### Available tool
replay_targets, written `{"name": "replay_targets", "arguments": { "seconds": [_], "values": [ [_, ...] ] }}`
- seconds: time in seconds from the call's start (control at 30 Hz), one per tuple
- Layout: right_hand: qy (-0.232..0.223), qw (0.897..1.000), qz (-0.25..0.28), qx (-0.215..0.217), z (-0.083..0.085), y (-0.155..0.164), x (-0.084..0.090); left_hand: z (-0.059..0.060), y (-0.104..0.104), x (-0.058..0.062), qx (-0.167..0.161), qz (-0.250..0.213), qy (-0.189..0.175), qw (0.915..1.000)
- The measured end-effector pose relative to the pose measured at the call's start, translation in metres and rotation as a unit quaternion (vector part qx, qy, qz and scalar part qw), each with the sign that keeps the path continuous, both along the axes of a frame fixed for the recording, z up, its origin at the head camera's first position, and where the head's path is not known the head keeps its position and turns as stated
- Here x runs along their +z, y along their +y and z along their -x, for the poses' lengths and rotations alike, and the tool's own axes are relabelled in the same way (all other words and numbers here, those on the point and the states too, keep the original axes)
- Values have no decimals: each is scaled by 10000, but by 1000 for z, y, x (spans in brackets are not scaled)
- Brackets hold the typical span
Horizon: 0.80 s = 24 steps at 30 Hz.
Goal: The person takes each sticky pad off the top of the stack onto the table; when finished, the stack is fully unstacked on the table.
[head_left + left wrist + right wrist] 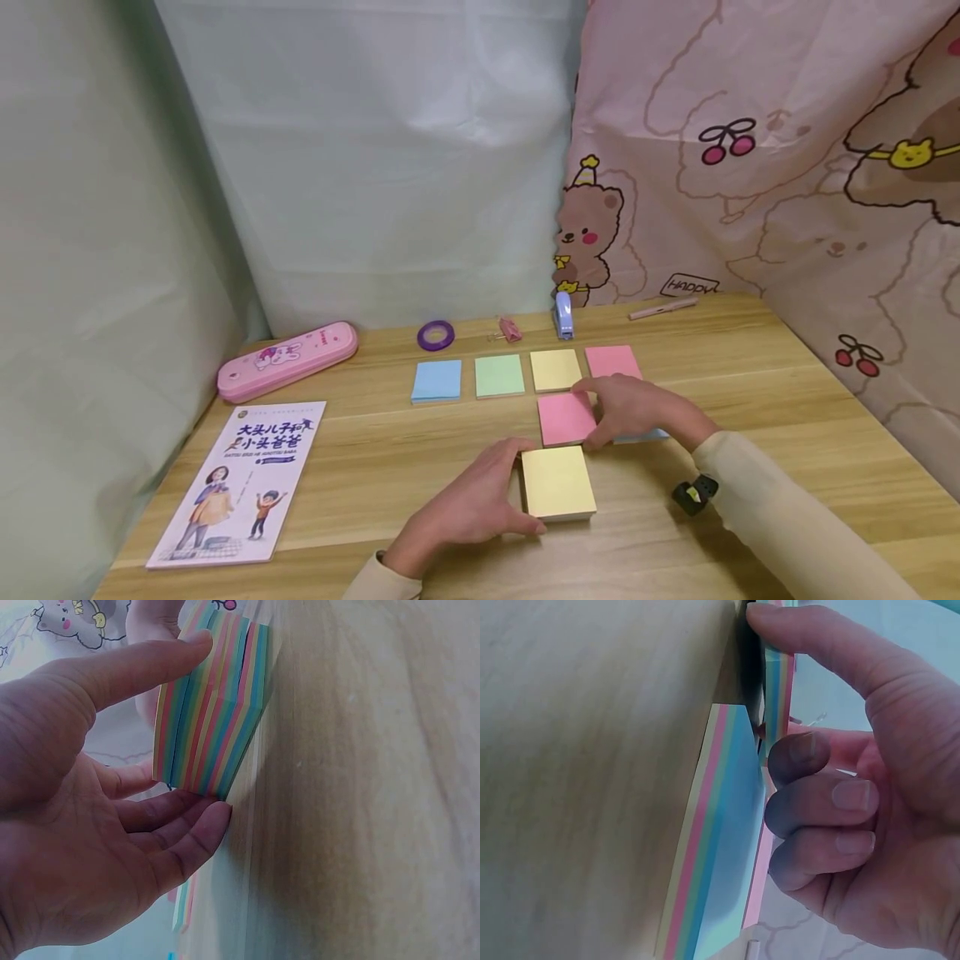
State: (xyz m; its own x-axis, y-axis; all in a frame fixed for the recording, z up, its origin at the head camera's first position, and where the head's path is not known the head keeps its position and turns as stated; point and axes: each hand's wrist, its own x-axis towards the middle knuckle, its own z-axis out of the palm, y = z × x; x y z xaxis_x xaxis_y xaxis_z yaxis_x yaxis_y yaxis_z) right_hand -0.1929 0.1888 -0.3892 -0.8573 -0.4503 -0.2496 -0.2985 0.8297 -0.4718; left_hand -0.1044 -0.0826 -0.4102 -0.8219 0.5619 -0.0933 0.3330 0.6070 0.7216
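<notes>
My left hand (pixel 476 498) holds a thick yellow-topped stack of sticky notes (pixel 558 482), thumb at its near edge and fingers along the far left side. Many coloured layers show on the stack's edge in the left wrist view. Just beyond it, my right hand (pixel 633 407) pinches a pink-topped sticky note pad (pixel 566 418) between thumb and index finger. The other fingers curl in the right wrist view, over a blue-topped pad (pixel 731 840) lying on the table. From the head view, the right hand mostly hides that blue-topped pad.
Blue (pixel 437 381), green (pixel 498 376), yellow (pixel 555 370) and pink (pixel 612 362) pads form a row. Behind stand purple tape (pixel 436 335), a binder clip (pixel 510 329), a stapler (pixel 564 315) and a pen (pixel 663 308). Left lie a pencil case (pixel 288 361) and a book (pixel 240 483).
</notes>
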Motion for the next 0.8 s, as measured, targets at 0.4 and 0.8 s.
{"name": "replay_targets", "arguments": {
  "seconds": [0.4,0.8],
  "values": [
    [118,9994,-325,-77,-1,-2,2,-1,0,2,-21,-12,41,10000],
    [65,9992,-377,-128,-1,-2,2,0,0,1,3,-35,-15,10000]
  ]
}}
